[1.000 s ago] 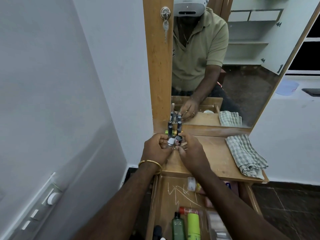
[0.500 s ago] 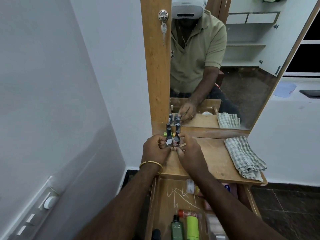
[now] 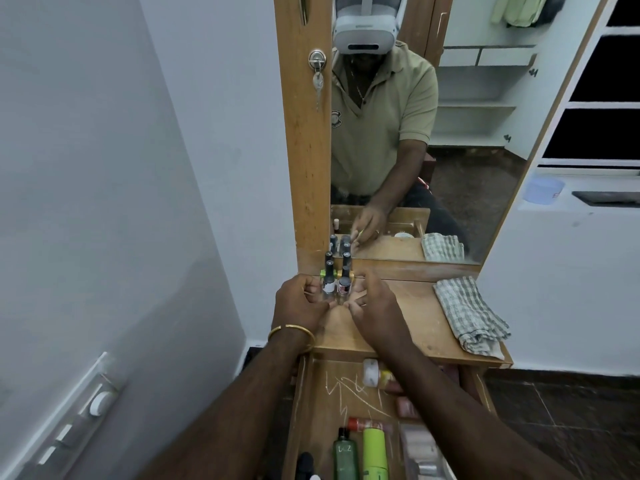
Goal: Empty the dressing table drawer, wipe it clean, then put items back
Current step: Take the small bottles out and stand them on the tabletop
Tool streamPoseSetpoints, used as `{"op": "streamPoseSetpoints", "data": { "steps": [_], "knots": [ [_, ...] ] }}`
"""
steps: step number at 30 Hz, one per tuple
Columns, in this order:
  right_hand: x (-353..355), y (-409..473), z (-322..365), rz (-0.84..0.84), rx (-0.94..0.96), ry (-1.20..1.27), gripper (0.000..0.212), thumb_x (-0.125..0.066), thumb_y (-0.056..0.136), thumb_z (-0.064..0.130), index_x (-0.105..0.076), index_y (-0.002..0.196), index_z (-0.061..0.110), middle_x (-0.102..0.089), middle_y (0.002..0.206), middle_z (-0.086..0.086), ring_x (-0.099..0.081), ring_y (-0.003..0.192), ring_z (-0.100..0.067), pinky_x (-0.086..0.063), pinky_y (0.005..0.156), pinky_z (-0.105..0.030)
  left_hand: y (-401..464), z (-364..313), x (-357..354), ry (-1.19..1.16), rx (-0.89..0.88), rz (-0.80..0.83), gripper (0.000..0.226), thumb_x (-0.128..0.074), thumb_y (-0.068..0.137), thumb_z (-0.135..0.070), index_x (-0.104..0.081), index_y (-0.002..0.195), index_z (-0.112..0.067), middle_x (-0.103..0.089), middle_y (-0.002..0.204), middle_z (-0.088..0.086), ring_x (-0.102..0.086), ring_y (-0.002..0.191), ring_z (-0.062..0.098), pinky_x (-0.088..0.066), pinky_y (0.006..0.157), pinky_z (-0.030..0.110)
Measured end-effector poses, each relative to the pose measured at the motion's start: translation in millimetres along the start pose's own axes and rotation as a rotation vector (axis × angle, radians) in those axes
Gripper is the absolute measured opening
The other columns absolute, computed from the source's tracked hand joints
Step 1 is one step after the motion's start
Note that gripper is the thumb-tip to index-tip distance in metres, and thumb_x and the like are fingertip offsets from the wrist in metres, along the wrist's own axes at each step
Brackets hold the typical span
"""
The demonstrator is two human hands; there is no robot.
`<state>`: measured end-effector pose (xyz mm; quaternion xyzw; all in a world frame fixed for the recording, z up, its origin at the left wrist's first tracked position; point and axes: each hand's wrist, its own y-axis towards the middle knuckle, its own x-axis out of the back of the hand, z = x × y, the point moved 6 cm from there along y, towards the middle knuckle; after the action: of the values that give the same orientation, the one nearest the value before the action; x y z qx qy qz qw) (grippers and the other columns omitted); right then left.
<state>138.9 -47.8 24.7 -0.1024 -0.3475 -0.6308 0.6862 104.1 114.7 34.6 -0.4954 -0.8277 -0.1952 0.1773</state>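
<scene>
Several small nail polish bottles [image 3: 329, 277] with dark caps stand in a cluster at the back left of the wooden dressing table top [image 3: 415, 323], against the mirror frame. My left hand [image 3: 299, 301] is on their left, its curled fingers pinching the front white-labelled bottle. On their right, my right hand [image 3: 375, 304] has its fingers lying by the base of the red-labelled bottle [image 3: 344, 285] and its thumb raised clear of it. Below, the open drawer [image 3: 304, 393] holds a dark green bottle [image 3: 344, 455], a lime tube [image 3: 374, 452] and other small containers, partly hidden by my right forearm.
A folded checked cloth [image 3: 467, 317] lies on the right end of the table top. The mirror [image 3: 467, 168] rises behind, with a key hanging in the lock [image 3: 317, 64] on its wooden frame. A white wall with a switch plate [image 3: 97, 403] stands close on the left.
Both hands stay at the bottle cluster. My right thumb has drawn a little away from the bottles. The view has tilted slightly upward.
</scene>
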Motion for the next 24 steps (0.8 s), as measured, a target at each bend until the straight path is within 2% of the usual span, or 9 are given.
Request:
{"op": "streamPoseSetpoints", "data": {
  "steps": [5,11,16,19,24],
  "knots": [
    [10,-13,14,-0.008,0.044,0.028,0.056,-0.073,0.083,0.008,-0.046,0.126,0.03,-0.053,0.106,0.008,-0.06,0.083,-0.007,-0.056,0.073,-0.029,-13,-5,14,0.016,-0.016,-0.005,0.036,-0.091,0.062,-0.016,-0.064,0.087,-0.015,-0.065,0.085,-0.002,-0.056,0.072,0.011,-0.05,0.063,0.019],
    [15,-37,24,0.008,0.059,0.006,0.054,-0.071,0.083,0.007,-0.048,0.126,0.029,-0.052,0.105,0.006,-0.059,0.08,-0.007,-0.054,0.071,-0.029,-34,-8,35,0.015,-0.041,-0.011,0.038,-0.091,0.061,-0.012,-0.063,0.088,-0.015,-0.066,0.089,0.002,-0.06,0.077,0.015,-0.051,0.069,0.022],
    [9,-78,25,0.072,0.096,-0.055,0.03,-0.075,0.081,0.017,-0.059,0.105,0.027,-0.056,0.096,0.011,-0.058,0.074,-0.005,-0.049,0.066,-0.027,-58,9,43,0.012,-0.048,-0.01,0.038,-0.093,0.059,-0.018,-0.066,0.086,-0.015,-0.066,0.084,0.0,-0.059,0.072,0.012,-0.053,0.069,0.024],
    [-8,-106,21,0.262,0.09,-0.012,0.015,-0.076,0.082,0.03,-0.066,0.091,0.026,-0.063,0.085,0.012,-0.06,0.073,-0.001,-0.051,0.066,-0.026,-71,19,45,0.039,-0.049,-0.003,0.035,-0.091,0.06,-0.016,-0.066,0.085,-0.015,-0.066,0.084,-0.001,-0.06,0.075,0.015,-0.053,0.069,0.026],
    [-49,-149,17,0.715,0.037,-0.064,0.027,-0.073,0.079,0.052,-0.07,0.085,0.025,-0.068,0.085,0.01,-0.064,0.079,-0.005,-0.056,0.073,-0.033,-87,31,47,0.015,-0.021,0.026,0.032,-0.089,0.063,-0.011,-0.065,0.081,-0.019,-0.065,0.079,-0.001,-0.059,0.067,0.013,-0.056,0.067,0.026]
  ]
}}
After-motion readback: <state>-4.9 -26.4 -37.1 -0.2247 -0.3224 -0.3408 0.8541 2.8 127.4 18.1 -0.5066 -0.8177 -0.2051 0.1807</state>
